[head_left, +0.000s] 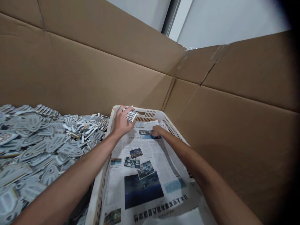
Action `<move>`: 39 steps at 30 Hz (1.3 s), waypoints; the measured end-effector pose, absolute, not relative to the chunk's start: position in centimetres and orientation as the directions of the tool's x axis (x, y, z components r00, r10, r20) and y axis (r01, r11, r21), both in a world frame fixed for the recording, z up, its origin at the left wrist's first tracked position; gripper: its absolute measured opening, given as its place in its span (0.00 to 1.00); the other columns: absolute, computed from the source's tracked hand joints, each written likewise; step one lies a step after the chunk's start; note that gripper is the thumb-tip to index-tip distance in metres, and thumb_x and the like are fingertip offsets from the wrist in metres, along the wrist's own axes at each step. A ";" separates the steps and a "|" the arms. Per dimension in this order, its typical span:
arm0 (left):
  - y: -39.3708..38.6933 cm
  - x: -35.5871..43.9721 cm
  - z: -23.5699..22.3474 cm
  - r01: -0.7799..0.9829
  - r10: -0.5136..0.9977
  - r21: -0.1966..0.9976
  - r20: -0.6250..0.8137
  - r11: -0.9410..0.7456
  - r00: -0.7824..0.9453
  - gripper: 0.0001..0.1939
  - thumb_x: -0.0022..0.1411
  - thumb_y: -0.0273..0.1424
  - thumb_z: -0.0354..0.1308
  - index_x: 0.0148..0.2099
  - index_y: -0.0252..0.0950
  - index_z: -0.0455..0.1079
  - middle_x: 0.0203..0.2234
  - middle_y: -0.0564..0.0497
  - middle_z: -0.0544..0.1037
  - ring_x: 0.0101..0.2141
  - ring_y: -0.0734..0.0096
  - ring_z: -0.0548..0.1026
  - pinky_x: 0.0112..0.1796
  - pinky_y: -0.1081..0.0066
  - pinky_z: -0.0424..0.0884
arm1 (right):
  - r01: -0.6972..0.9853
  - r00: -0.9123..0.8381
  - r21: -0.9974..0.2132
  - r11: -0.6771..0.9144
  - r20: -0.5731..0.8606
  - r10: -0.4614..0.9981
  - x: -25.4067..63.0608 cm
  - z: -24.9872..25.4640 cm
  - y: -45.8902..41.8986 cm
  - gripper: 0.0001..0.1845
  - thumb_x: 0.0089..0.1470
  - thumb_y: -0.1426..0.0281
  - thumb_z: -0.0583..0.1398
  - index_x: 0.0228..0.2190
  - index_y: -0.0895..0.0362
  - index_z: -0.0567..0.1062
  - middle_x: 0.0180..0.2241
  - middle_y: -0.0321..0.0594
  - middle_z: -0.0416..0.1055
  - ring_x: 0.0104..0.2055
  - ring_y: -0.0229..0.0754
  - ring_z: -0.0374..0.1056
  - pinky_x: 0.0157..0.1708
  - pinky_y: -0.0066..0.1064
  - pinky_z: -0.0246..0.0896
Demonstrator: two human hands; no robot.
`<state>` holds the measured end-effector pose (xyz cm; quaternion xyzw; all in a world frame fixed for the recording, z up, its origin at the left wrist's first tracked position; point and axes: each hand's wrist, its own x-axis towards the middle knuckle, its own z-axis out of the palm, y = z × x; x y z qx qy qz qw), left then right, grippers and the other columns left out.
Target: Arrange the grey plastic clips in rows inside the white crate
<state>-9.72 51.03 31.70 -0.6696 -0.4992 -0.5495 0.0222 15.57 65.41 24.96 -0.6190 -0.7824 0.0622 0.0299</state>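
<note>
In the head view, the left hand [123,122] grips a small stack of parts [132,116] over the basket's [95,200] far left corner. The right hand [156,131] reaches down to the newspaper [150,150] lining it, fingers bunched; whether they hold anything, I cannot tell. A pile [47,150] lies left.

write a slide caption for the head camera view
Left hand holds small pieces over a white basket lined with newspaper, right hand down near its far end.
</note>
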 end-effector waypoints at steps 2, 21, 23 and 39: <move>51.0 -9.7 31.8 0.693 0.647 0.524 0.755 -0.495 -0.108 0.25 0.51 0.25 0.66 0.53 0.40 0.74 0.53 0.44 0.74 0.54 0.51 0.73 0.58 0.50 0.71 | 0.977 -0.177 -0.126 0.174 -0.012 0.984 15.6 24.6 66.0 0.10 0.48 0.68 0.73 0.29 0.62 0.84 0.25 0.50 0.79 0.32 0.50 0.78 0.33 0.32 0.69; 50.6 -9.5 31.8 0.712 0.662 0.509 0.745 -0.483 -0.084 0.26 0.50 0.24 0.66 0.53 0.38 0.74 0.51 0.44 0.74 0.54 0.50 0.73 0.58 0.50 0.72 | 0.965 0.056 -0.261 -0.026 0.108 0.993 11.5 23.1 69.9 0.17 0.59 0.69 0.67 0.47 0.67 0.82 0.46 0.61 0.81 0.49 0.53 0.79 0.43 0.31 0.72; 50.5 -9.5 31.9 0.717 0.668 0.509 0.740 -0.476 -0.083 0.25 0.51 0.24 0.66 0.54 0.38 0.74 0.51 0.44 0.74 0.54 0.51 0.73 0.58 0.50 0.72 | 0.965 0.061 -0.259 -0.030 0.111 0.992 11.3 23.1 70.0 0.18 0.59 0.69 0.68 0.48 0.67 0.82 0.48 0.61 0.80 0.51 0.53 0.79 0.44 0.30 0.72; 50.2 -9.4 32.1 0.732 0.698 0.517 0.712 -0.444 -0.080 0.26 0.53 0.24 0.67 0.56 0.38 0.73 0.53 0.44 0.73 0.55 0.52 0.72 0.59 0.52 0.71 | 0.948 0.071 -0.315 -0.041 0.085 0.994 11.8 22.8 69.7 0.10 0.60 0.68 0.69 0.41 0.62 0.84 0.43 0.51 0.83 0.46 0.44 0.79 0.38 0.22 0.66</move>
